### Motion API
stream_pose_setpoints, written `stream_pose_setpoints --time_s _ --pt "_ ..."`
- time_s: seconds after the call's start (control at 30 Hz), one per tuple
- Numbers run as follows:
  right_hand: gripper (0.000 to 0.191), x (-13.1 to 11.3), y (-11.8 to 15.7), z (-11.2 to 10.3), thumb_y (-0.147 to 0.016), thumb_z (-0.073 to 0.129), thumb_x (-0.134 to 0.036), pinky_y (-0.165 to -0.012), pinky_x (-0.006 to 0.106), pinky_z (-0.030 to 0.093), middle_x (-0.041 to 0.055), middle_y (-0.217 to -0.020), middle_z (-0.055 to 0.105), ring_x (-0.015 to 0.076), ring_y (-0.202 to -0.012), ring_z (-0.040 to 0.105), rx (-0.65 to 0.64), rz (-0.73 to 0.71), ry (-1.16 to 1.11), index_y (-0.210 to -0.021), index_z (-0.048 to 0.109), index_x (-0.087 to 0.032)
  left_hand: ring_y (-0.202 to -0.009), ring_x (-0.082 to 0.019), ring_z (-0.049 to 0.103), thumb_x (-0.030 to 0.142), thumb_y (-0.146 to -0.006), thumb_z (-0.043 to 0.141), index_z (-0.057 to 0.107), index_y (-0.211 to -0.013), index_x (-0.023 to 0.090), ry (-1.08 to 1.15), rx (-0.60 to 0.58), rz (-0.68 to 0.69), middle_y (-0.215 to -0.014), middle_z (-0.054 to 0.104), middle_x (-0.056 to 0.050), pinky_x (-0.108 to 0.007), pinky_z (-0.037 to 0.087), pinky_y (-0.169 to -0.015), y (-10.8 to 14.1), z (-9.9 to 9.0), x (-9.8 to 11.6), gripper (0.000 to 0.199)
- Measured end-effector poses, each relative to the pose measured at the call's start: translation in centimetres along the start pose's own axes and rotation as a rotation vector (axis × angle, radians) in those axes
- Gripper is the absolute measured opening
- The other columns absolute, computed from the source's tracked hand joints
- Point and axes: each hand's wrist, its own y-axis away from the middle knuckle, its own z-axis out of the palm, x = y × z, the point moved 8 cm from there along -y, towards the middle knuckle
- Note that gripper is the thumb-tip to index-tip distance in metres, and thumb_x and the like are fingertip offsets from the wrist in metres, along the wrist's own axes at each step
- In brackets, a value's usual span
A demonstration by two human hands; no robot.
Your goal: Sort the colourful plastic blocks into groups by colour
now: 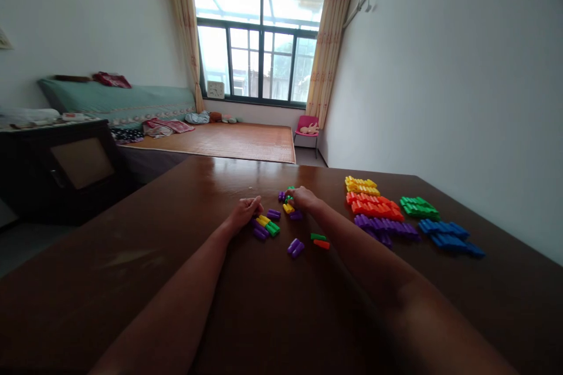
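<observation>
Small coloured plastic pieces lie on a dark brown table (145,281). My left hand (248,211) rests with curled fingers just behind a group of yellow pieces (263,221), green pieces (272,228) and purple pieces (260,233); what it holds, if anything, is hidden. Farther forward, my right hand (301,195) has its fingers pressed together at some green pieces (289,198), beside yellow pieces (288,208) and purple pieces (296,215). A purple pair (273,214) lies between the hands. Nearer me are another purple pair (295,247), a green piece (318,237) and an orange piece (321,244).
On the right of the table are sorted rows: yellow (361,186), orange (375,205), purple (387,227), green (420,207) and blue (451,236). Beyond the table stand a bed (229,140), a dark cabinet (65,158) and a pink chair (308,125).
</observation>
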Motion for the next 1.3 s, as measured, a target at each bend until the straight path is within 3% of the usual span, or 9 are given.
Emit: stream_pose_setpoints --time_s 0.13,0.37,0.5,0.63,0.7,0.8,0.97,1.2,1.3 --pt "0.037 -0.7 0.4 -0.5 -0.081 0.063 -0.036 -0.086 0.028 0.046 0.0036 -0.110 0.069 0.0223 -0.106 0.060 0.056 -0.041 -0.038 -0.117 0.065 -0.029 -0.056 -0.014 0.053 0.067 -0.077 0.051 0.066 -0.062 0.014 -0.009 0.000 0.010 -0.057 0.061 -0.003 -0.026 0.042 -0.056 -0.3 -0.1 -0.2 0.057" --pt "0.047 2.6 7.3 -6.2 -0.079 0.063 -0.027 -0.092 0.032 0.046 0.0121 -0.121 0.057 0.0211 -0.104 0.057 0.494 -0.162 -0.300 -0.125 0.056 -0.019 -0.061 -0.018 0.058 0.070 -0.074 0.054 0.067 -0.062 0.015 -0.039 -0.006 0.015 -0.062 0.065 -0.005 -0.028 0.046 -0.062 -0.2 -0.3 0.2 0.058" --pt "0.046 12.5 12.5 -7.6 -0.074 0.064 -0.020 -0.091 0.035 0.047 0.0102 -0.114 0.060 0.0223 -0.103 0.058 0.598 -0.051 -0.304 -0.119 0.060 -0.020 -0.062 -0.018 0.058 0.071 -0.074 0.052 0.067 -0.063 0.016 -0.119 -0.028 0.027 -0.063 0.065 -0.004 -0.028 0.046 -0.062 -0.3 -0.3 0.1 0.058" --pt "0.041 27.9 18.1 -8.0 -0.071 0.061 -0.019 -0.086 0.032 0.049 0.0103 -0.107 0.063 0.0192 -0.092 0.062 0.654 0.353 -0.209 -0.113 0.065 -0.017 -0.062 -0.018 0.058 0.072 -0.074 0.051 0.067 -0.064 0.016 -0.179 -0.026 0.023 -0.062 0.065 -0.004 -0.027 0.045 -0.061 -0.6 -0.5 0.0 0.059" --pt "0.042 34.9 20.5 -7.5 -0.069 0.064 -0.021 -0.083 0.030 0.049 0.0108 -0.103 0.065 0.0191 -0.089 0.064 0.606 0.570 -0.136 -0.111 0.066 -0.015 -0.062 -0.018 0.058 0.073 -0.073 0.052 0.068 -0.064 0.017 -0.200 -0.016 0.013 -0.060 0.065 -0.003 -0.027 0.045 -0.060 -0.7 -0.6 0.1 0.059" --pt "0.039 40.9 21.7 -6.2 -0.066 0.067 -0.021 -0.080 0.027 0.049 0.0093 -0.097 0.068 0.0187 -0.088 0.065 0.475 0.654 -0.066 -0.105 0.069 -0.015 -0.062 -0.019 0.058 0.074 -0.071 0.053 0.068 -0.063 0.017 -0.196 -0.002 -0.008 -0.061 0.066 -0.003 -0.027 0.046 -0.059 -0.7 -0.7 0.2 0.059" --pt "0.042 41.4 20.1 -4.6 -0.061 0.069 -0.019 -0.081 0.027 0.049 0.0084 -0.099 0.069 0.0196 -0.092 0.065 0.354 0.584 0.011 -0.103 0.072 -0.020 -0.065 -0.019 0.060 0.073 -0.069 0.057 0.068 -0.063 0.018 -0.120 0.018 -0.061 -0.064 0.067 -0.003 -0.027 0.048 -0.061 -0.6 -0.8 -0.1 0.056" --pt "0.029 36.9 19.8 -7.1 -0.069 0.063 -0.015 -0.087 0.036 0.049 0.0088 -0.097 0.071 0.0224 -0.090 0.065 0.472 0.480 -0.010 -0.094 0.073 -0.024 -0.066 -0.019 0.061 0.069 -0.073 0.057 0.069 -0.065 0.017 -0.101 0.027 -0.053 -0.066 0.068 -0.005 -0.027 0.048 -0.063 -0.7 -0.7 -0.8 0.054" --pt "0.033 33.5 17.0 -8.1 -0.075 0.058 -0.015 -0.093 0.039 0.047 0.0118 -0.107 0.069 0.0241 -0.098 0.063 0.493 0.411 -0.026 -0.104 0.070 -0.021 -0.064 -0.018 0.059 0.069 -0.075 0.054 0.069 -0.064 0.016 -0.114 0.031 -0.025 -0.064 0.067 -0.005 -0.027 0.046 -0.062 -0.7 -0.6 -0.7 0.056"
